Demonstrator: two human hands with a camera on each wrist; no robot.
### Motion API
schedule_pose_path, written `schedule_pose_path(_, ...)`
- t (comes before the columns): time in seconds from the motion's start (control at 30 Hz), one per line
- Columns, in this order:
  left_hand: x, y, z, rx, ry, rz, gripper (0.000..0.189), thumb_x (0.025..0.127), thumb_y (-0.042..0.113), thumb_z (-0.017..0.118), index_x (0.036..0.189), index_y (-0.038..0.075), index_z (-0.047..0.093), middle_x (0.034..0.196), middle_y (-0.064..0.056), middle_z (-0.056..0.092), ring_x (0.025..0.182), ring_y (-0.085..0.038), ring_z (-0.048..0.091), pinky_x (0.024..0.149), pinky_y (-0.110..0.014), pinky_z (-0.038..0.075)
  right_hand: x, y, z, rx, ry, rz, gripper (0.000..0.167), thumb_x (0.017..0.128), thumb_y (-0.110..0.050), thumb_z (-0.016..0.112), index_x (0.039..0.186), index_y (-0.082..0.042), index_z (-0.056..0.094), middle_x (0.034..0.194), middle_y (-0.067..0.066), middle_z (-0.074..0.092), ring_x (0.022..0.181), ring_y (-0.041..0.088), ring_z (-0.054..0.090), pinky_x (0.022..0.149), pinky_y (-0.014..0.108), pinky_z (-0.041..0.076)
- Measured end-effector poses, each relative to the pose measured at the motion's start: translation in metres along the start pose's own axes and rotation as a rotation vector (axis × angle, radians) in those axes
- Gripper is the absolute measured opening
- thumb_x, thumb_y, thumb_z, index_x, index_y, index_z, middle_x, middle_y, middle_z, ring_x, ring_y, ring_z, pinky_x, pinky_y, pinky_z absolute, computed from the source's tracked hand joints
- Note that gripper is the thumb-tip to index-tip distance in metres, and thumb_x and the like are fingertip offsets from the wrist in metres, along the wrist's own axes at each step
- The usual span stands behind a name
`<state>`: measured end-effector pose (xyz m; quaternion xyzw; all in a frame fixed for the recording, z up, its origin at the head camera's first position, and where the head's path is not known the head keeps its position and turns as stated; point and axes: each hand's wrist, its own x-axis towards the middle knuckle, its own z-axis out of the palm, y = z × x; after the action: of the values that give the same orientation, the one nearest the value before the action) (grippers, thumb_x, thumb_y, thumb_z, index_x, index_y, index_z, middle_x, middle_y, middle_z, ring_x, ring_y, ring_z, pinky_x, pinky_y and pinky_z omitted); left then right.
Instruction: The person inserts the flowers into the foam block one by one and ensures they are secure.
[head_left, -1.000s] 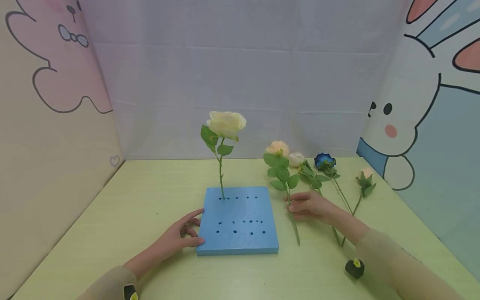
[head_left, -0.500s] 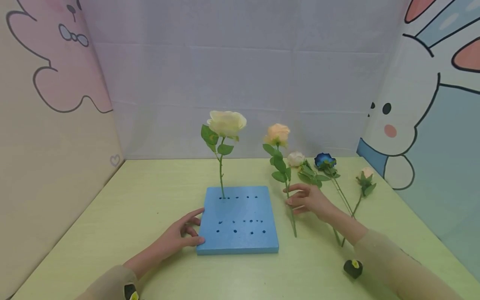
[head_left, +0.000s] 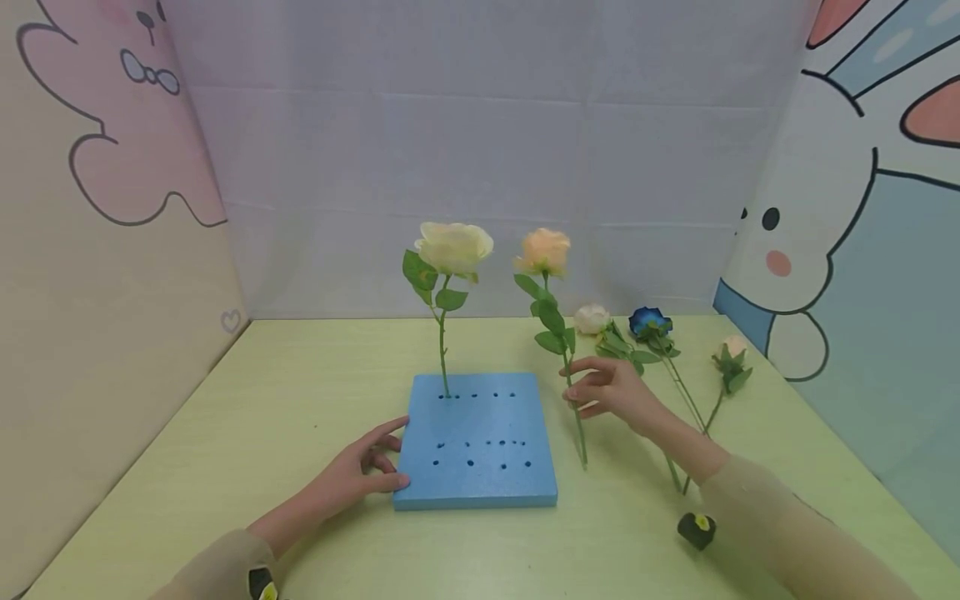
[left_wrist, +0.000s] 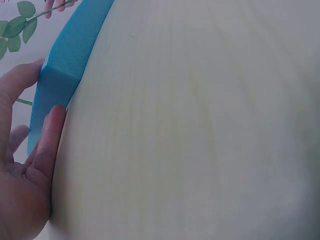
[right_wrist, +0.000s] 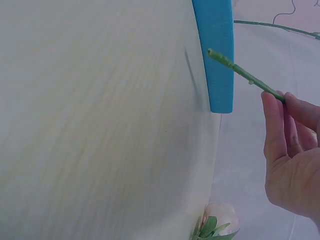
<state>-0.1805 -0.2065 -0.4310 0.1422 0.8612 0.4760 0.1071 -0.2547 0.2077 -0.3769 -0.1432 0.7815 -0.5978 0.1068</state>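
Observation:
A flat blue foam block (head_left: 480,425) with rows of holes lies on the table. In its back row stands a cream-white rose (head_left: 453,248), upright on a green stem. My left hand (head_left: 352,475) rests at the block's left edge, thumb and fingertips touching its side. Right of the block, my right hand (head_left: 611,396) pinches the stem of a peach rose (head_left: 544,252) between thumb and fingers. That rose leans slightly left, bloom up. In the right wrist view, the bare lower end of its stem (right_wrist: 240,72) sticks out past the fingers, overlapping the block's side.
Beyond my right forearm lie a pale pink-white rose (head_left: 592,318), a blue rose (head_left: 649,321) and a small peach rose (head_left: 731,350), their stems crossing under the arm. A white cloth wall (head_left: 480,167) closes off the back of the table (head_left: 315,533).
My right hand has lifted the peach rose and tipped it more upright, its bloom rising and the stem shifting left toward the block. My left hand and the block stay put.

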Motion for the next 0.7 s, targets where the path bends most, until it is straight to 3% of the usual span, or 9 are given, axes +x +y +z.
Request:
schedule_pose_path(0.43, -0.001, 0.001, 0.0, 0.006, 0.002, -0.001, 0.082, 0.086, 0.031, 0.077, 0.154, 0.019, 0.033, 0.13, -0.012, 0.056, 0.094, -0.013, 0.062, 0.087, -0.027, 0.043, 0.011, -0.015, 0.011, -0.033, 0.037, -0.06, 0.043, 0.088, -0.012, 0.073, 0.124, 0.005, 0.059, 0.093, 0.01, 0.077, 0.088, 0.033, 0.075, 0.074, 0.044, 0.06)
schedule_pose_path(0.57, -0.001, 0.001, 0.0, -0.004, -0.001, 0.0, 0.082, 0.086, 0.03, 0.077, 0.154, 0.019, 0.033, 0.13, -0.013, 0.056, 0.094, -0.013, 0.062, 0.086, -0.026, 0.044, 0.015, -0.02, 0.014, -0.037, 0.053, -0.074, 0.039, 0.088, -0.012, 0.073, 0.122, 0.003, 0.06, 0.092, 0.009, 0.077, 0.083, 0.027, 0.075, 0.073, 0.042, 0.06)
schedule_pose_path(0.7, -0.001, 0.002, 0.0, -0.007, 0.0, -0.003, 0.082, 0.085, 0.03, 0.077, 0.154, 0.019, 0.034, 0.13, -0.014, 0.056, 0.094, -0.014, 0.062, 0.084, -0.026, 0.044, 0.016, -0.024, 0.017, -0.044, 0.057, -0.111, 0.035, 0.089, -0.011, 0.072, 0.12, 0.002, 0.061, 0.096, 0.016, 0.076, 0.078, 0.018, 0.074, 0.073, 0.042, 0.06)
